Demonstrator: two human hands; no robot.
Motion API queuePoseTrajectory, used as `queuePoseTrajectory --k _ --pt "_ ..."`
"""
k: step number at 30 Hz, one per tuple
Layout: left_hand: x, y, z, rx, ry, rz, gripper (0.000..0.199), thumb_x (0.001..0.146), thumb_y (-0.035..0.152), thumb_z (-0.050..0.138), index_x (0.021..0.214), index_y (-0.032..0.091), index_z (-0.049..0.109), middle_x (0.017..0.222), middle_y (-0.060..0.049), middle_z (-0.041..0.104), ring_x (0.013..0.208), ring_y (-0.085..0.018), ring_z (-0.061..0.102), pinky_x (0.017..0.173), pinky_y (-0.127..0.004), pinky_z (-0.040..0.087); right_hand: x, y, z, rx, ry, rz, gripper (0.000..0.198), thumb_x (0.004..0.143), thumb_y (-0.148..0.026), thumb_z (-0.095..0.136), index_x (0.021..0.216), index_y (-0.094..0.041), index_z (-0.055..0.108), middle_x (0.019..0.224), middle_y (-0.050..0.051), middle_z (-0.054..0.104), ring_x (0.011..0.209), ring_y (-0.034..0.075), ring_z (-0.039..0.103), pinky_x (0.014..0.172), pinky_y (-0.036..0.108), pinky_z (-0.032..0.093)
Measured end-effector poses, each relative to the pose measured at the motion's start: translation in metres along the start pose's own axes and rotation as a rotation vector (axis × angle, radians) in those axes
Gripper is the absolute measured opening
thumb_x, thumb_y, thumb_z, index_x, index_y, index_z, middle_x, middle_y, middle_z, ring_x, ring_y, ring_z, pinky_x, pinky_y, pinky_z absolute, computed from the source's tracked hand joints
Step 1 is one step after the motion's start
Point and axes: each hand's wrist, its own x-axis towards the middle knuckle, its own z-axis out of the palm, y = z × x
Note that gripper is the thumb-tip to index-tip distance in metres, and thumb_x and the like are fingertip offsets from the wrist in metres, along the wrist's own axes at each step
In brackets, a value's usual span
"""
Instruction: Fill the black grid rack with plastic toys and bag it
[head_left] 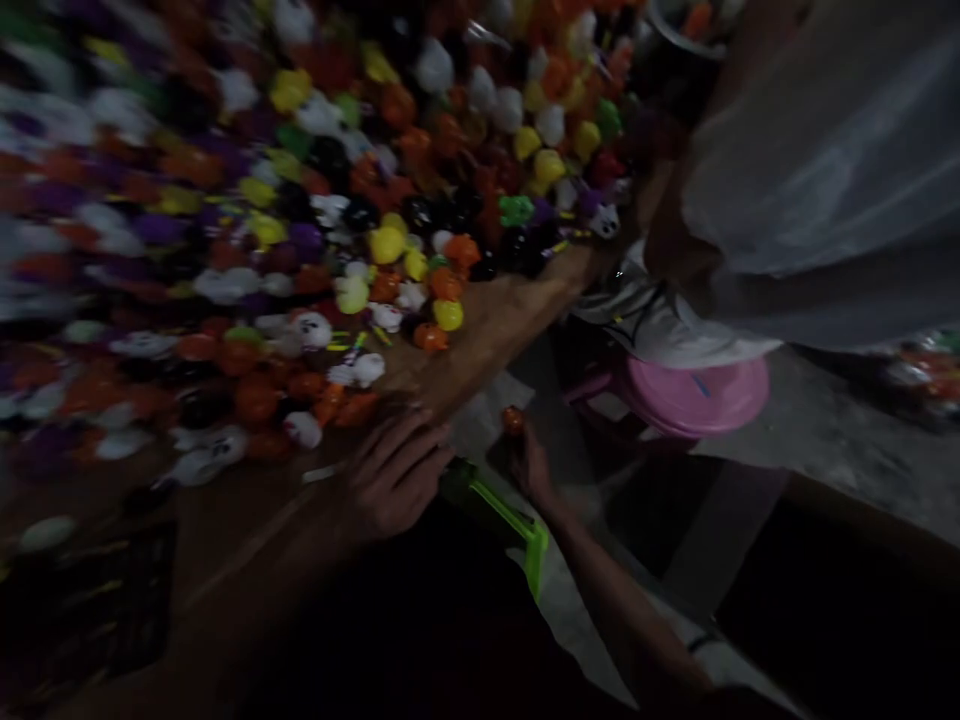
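At the front edge of the wooden table lies my left hand [397, 475], its fingers stretched out side by side; nothing shows in it. My right hand [534, 470] is off the table edge, lower and to the right, closed on a small shiny orange figure [513, 420] that sticks up past the fingers. The dim light hides its details. Near my left hand, orange and white small plastic figures [304, 430] lie on the table, with a short white stick [320, 473] beside the wrist.
Many small plastic figures in orange, yellow, white, black, purple and green cover the table [495, 320]. A bright green plastic frame [510, 515] is by my lap. A pink stool [701, 395] stands at right, near another person in a pale garment [825, 170]. A dark tray [142, 590] lies lower left.
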Motion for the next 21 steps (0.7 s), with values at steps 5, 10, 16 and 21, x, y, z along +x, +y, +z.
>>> queuePoseTrajectory --k 5,10,16,21 --pt "-0.018 0.006 -0.04 0.027 0.076 -0.328 0.019 0.09 0.008 0.058 0.103 0.018 0.068 0.095 -0.006 0.079 0.094 -0.023 0.073 0.088 -0.036 0.057 -0.002 -0.032 -0.062 0.033 0.129 -0.294 0.031 0.091 -0.03 0.05 0.118 -0.017 0.06 0.091 0.009 0.072 0.071 0.019 0.067 0.064 0.028 0.049" --pt "-0.02 -0.034 -0.054 0.074 0.018 -0.747 0.027 0.1 0.021 0.045 0.105 0.017 0.071 0.1 -0.01 0.078 0.093 -0.024 0.071 0.088 -0.037 0.054 0.011 -0.096 -0.079 0.072 0.092 -0.488 0.021 0.092 -0.034 0.047 0.079 -0.02 0.057 0.067 0.001 0.059 0.058 0.014 0.054 0.056 0.025 0.042" --pt "0.044 -0.076 -0.042 0.075 -0.433 -1.094 0.033 0.099 0.028 0.043 0.105 0.018 0.074 0.098 -0.015 0.076 0.091 -0.032 0.072 0.074 -0.039 0.052 0.056 -0.169 -0.059 -0.026 0.134 -0.411 0.027 0.084 -0.028 0.048 0.095 -0.015 0.069 0.077 0.005 0.07 0.067 0.017 0.061 0.062 0.026 0.042" --pt "0.054 -0.087 -0.032 0.033 -0.488 -1.075 0.038 0.093 0.009 0.039 0.1 0.013 0.076 0.113 -0.02 0.072 0.098 -0.033 0.072 0.078 -0.04 0.053 0.088 -0.224 -0.034 -0.363 0.051 -0.3 0.022 0.087 -0.025 0.054 0.085 -0.015 0.073 0.075 0.009 0.071 0.066 0.019 0.063 0.06 0.028 0.037"
